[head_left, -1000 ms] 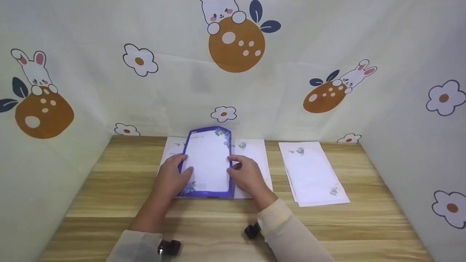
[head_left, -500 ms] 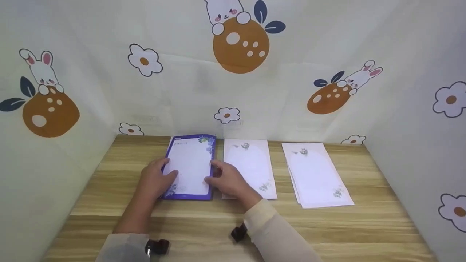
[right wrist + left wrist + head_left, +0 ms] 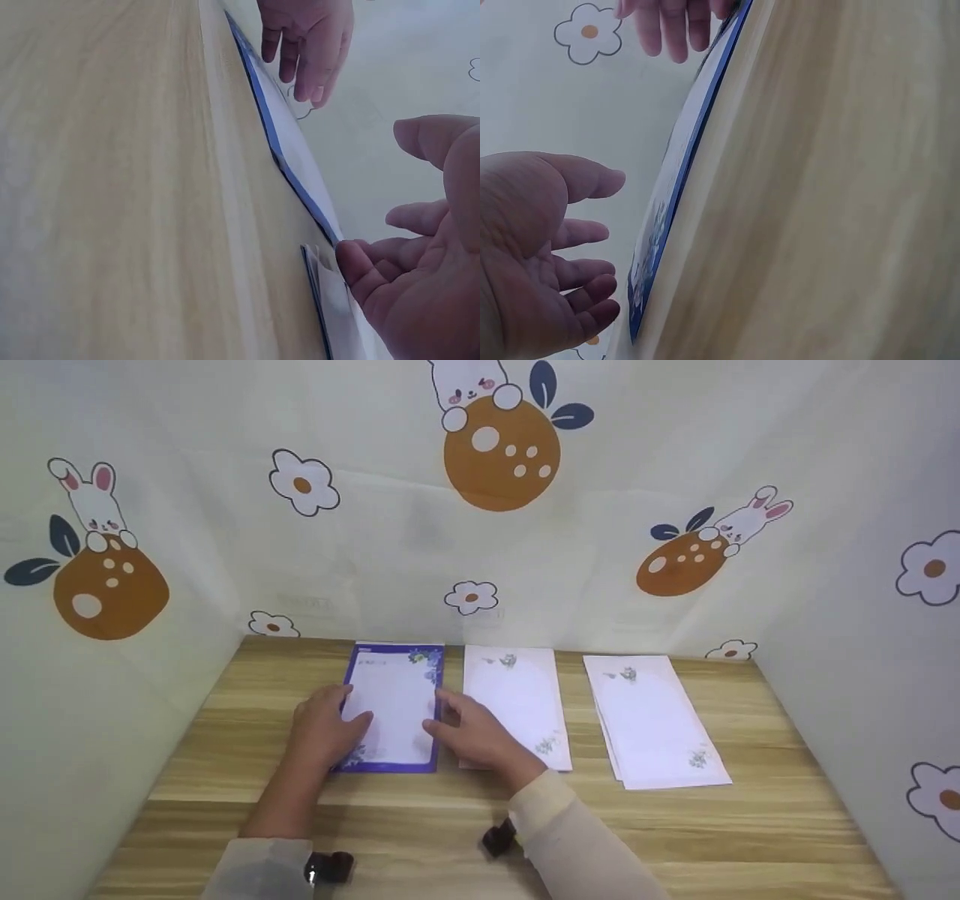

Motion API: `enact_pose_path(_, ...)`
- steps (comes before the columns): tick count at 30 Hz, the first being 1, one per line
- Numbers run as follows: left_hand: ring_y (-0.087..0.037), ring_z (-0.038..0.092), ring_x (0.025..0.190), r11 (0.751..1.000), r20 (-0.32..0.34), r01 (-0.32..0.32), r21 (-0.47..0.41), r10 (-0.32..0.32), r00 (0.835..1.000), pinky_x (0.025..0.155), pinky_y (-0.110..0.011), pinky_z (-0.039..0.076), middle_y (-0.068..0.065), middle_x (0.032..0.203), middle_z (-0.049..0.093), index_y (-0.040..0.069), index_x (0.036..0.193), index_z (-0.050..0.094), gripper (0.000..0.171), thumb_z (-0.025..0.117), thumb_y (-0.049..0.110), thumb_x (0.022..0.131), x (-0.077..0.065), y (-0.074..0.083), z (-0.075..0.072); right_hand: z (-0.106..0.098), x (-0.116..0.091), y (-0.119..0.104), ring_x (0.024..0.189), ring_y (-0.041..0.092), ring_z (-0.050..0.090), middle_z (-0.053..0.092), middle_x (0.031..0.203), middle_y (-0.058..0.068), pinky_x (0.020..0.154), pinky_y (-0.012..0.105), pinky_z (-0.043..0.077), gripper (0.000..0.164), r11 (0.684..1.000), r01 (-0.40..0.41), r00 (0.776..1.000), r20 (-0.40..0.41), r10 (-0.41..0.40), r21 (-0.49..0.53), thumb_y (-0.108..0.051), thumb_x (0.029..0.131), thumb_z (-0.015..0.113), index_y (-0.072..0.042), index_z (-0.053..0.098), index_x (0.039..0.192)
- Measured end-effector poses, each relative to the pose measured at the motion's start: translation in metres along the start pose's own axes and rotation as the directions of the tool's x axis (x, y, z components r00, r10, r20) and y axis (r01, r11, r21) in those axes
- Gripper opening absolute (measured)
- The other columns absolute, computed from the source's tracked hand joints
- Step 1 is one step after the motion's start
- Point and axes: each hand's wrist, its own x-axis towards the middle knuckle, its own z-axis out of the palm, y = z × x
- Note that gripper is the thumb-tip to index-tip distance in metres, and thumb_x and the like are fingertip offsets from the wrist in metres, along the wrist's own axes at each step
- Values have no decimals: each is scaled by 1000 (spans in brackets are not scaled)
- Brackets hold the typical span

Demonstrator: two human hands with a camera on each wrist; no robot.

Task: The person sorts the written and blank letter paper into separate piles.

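A purple-bordered sheet (image 3: pixel 395 709), white in the middle with blue flowers at two corners, lies at the left on the table. A sliver of white paper shows beneath its far edge. My left hand (image 3: pixel 324 729) is beside its left edge, fingers loosely spread, the thumb over the sheet. On the other side, my right hand (image 3: pixel 478 731) is by the right edge with its fingers relaxed. Both wrist views show gaps between fingers and thumb with nothing pinched. Near the right hand's little finger is the sheet's edge (image 3: pixel 307 196); whether they touch I cannot tell.
Pale sheets with small flower prints (image 3: pixel 514 697) lie in the middle, partly under my right forearm. Another slightly fanned stack of pale sheets (image 3: pixel 660 720) is to the right. A patterned cloth wall (image 3: pixel 390 547) rises behind the wooden table (image 3: pixel 420 825).
The purple-bordered sheet has moved left and down from above the middle, then settled flat. My hands travelled with it and their fingers have loosened from its edges.
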Motion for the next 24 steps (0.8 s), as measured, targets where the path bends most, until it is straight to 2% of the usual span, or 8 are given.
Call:
enact_pose_path(3, -51, 28, 159, 999, -32, -39, 9, 39, 999, 132, -65, 24, -24, 172, 35, 6, 162, 44, 69, 65, 35, 103, -2, 6, 3, -5, -3, 4, 147, 31, 57, 58, 159, 10, 128, 52, 42, 69, 999, 36, 999, -17, -36, 22, -47, 104, 65, -16, 47, 163)
enact_pose_path(7, -48, 31, 159, 997, -39, -73, -20, 72, 997, 132, -64, 26, -22, 171, 38, 8, 161, 46, 66, 65, 34, 103, -2, 19, 12, -17, -9, 11, 138, 29, 64, 62, 156, 8, 119, 51, 51, 63, 998, 61, 997, -46, -59, 36, -41, 104, 66, -14, 51, 159)
enact_pose_path(11, -44, 35, 159, 991, -41, -107, -82, 104, 994, 133, -60, 29, -18, 169, 44, 10, 158, 50, 64, 68, 34, 101, -1, 36, 26, -34, -17, 20, 137, 27, 65, 61, 158, 8, 117, 48, 54, 62, 998, 53, 996, -73, -52, 20, -41, 104, 66, -12, 53, 158)
enact_pose_path(19, -41, 43, 155, 968, 21, -160, -192, 167, 986, 130, -58, 36, -15, 165, 51, 15, 155, 56, 65, 75, 36, 96, -8, 77, 57, -73, -41, 38, 133, 27, 68, 66, 152, 8, 113, 50, 57, 58, 1000, 12, 983, -183, -11, 1, -36, 104, 70, -10, 56, 155)
enact_pose_path(24, -41, 40, 158, 964, 35, -161, -212, 172, 984, 131, -58, 34, -14, 166, 50, 14, 154, 58, 65, 75, 37, 95, -9, 99, 70, -98, -55, 50, 137, 26, 66, 65, 153, 5, 117, 50, 53, 56, 999, -35, 972, -235, 33, -3, -35, 105, 69, -14, 57, 155)
